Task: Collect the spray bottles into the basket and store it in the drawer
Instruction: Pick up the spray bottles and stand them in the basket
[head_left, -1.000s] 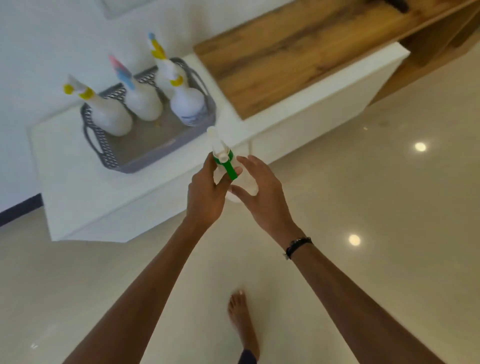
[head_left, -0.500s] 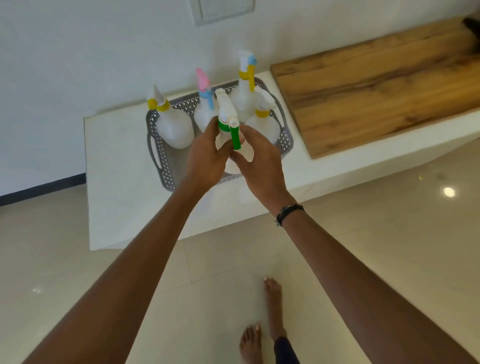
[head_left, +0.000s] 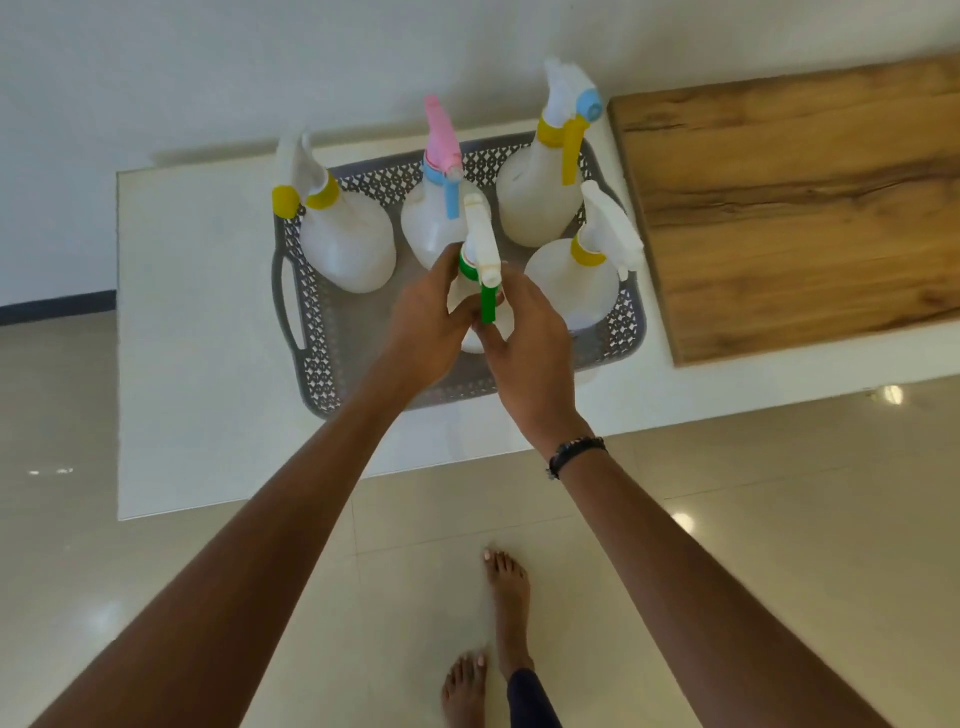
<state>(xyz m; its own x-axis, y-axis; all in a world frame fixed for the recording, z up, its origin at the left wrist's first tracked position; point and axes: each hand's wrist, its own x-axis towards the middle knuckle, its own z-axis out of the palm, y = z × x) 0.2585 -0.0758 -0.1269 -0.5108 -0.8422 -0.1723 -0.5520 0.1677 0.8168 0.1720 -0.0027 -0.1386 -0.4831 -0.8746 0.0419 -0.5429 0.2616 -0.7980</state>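
Gripping green-trigger bottle over basket (2 hands, arms outstretched).

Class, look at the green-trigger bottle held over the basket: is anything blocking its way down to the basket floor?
Nothing visible does. The green-trigger bottle hangs over the bare front-middle of the basket; the four bottles inside stand behind and beside that gap.
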